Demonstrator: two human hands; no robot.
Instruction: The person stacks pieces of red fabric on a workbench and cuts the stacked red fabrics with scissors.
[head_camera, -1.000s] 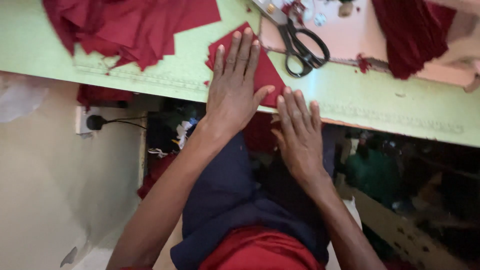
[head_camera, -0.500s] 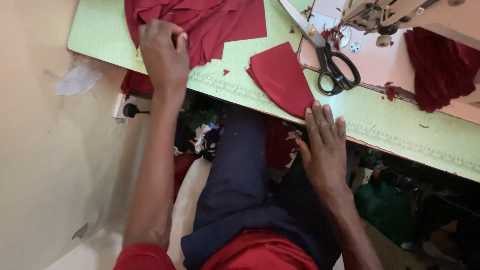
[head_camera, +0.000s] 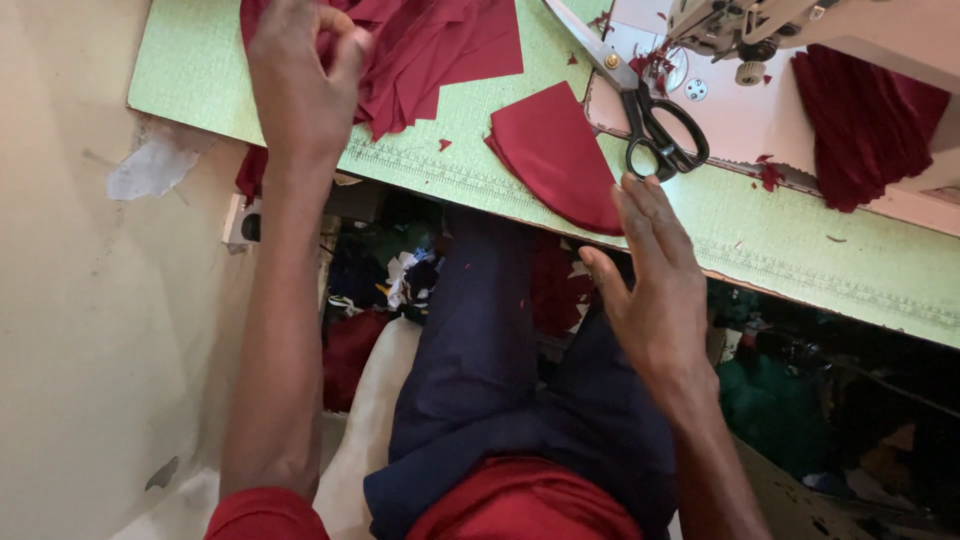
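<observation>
Pinching the red pile (head_camera: 430, 45) with left hand (head_camera: 300, 80), right hand (head_camera: 655, 280) open, empty beside cut piece (head_camera: 555, 150); risks dragging loose layers off the worktop (head_camera: 800, 240).

Bare green table (head_camera: 420, 175) lies between fabric pile (head_camera: 440, 45) and scissors (head_camera: 650, 125).

Scissors (head_camera: 650, 125) right of cloth piece (head_camera: 555, 155)

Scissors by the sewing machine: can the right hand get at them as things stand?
Probably yes. The right hand hovers open at the table edge, just below the scissors, which lie uncovered on the table; nothing sits between them.
</observation>
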